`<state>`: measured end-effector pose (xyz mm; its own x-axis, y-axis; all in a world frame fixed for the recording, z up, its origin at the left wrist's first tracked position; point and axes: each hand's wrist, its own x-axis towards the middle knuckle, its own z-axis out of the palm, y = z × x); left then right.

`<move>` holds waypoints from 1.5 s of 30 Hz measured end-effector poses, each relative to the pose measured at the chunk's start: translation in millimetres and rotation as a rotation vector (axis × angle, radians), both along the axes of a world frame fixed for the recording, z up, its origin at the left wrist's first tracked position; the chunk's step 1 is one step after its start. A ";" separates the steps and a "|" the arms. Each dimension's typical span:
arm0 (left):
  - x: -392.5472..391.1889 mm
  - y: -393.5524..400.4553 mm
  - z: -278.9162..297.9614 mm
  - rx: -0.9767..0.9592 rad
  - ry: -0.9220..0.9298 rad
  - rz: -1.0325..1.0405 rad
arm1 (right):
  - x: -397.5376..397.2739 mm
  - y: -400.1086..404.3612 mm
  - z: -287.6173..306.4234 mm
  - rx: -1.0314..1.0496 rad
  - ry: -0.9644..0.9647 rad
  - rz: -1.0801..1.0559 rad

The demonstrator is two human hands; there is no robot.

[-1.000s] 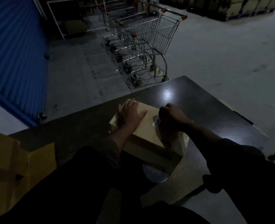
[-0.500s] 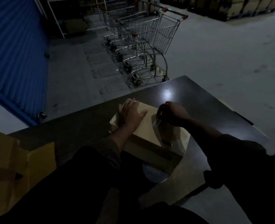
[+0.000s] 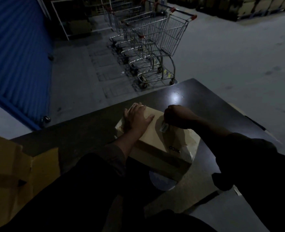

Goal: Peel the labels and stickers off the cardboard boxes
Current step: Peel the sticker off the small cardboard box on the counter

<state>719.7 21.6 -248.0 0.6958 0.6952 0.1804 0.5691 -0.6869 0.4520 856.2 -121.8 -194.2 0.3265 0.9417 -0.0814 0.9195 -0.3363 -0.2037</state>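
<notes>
Here the left hand (image 3: 135,117) is pressing flat on the box (image 3: 156,139) while the right hand (image 3: 177,116), nearer the sticker (image 3: 163,127), is pinching it.

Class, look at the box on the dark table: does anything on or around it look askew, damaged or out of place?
Yes. A small pale label stands lifted off the flat tan cardboard box, pinched by the right hand, not lying flat. The left hand rests flat on the lid. The box sits skewed to the dark table edge. Nothing looks spilled.
</notes>
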 end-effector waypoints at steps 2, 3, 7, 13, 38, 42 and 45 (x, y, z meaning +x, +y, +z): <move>-0.1 0.3 -0.5 0.007 0.010 -0.003 | -1.1 1.2 1.8 -0.028 -0.015 0.034; 0.1 0.2 -0.6 0.014 0.012 -0.003 | -1.4 1.9 2.6 -0.043 -0.020 0.050; 0.5 -0.6 1.1 0.002 0.002 -0.002 | -2.0 4.2 2.7 -0.094 -0.064 0.088; -0.2 -2.9 2.2 -0.001 0.000 -0.004 | -7.7 -4.3 -1.8 -0.069 -0.062 0.034; 55.0 -41.7 10.4 0.109 0.214 -0.428 | -70.1 -153.8 -64.0 0.500 0.428 -0.646; 48.6 -45.2 4.8 0.125 0.176 -0.312 | -64.1 -148.6 -56.0 0.425 0.449 -0.531; 43.3 -48.1 2.1 0.122 0.143 -0.263 | -61.9 -142.3 -51.4 0.384 0.456 -0.507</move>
<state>763.0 -26.5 -245.9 0.8731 0.4675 0.1388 0.4166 -0.8629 0.2861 794.3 -264.1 -245.7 0.7368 0.6761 -0.0094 0.4700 -0.5221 -0.7117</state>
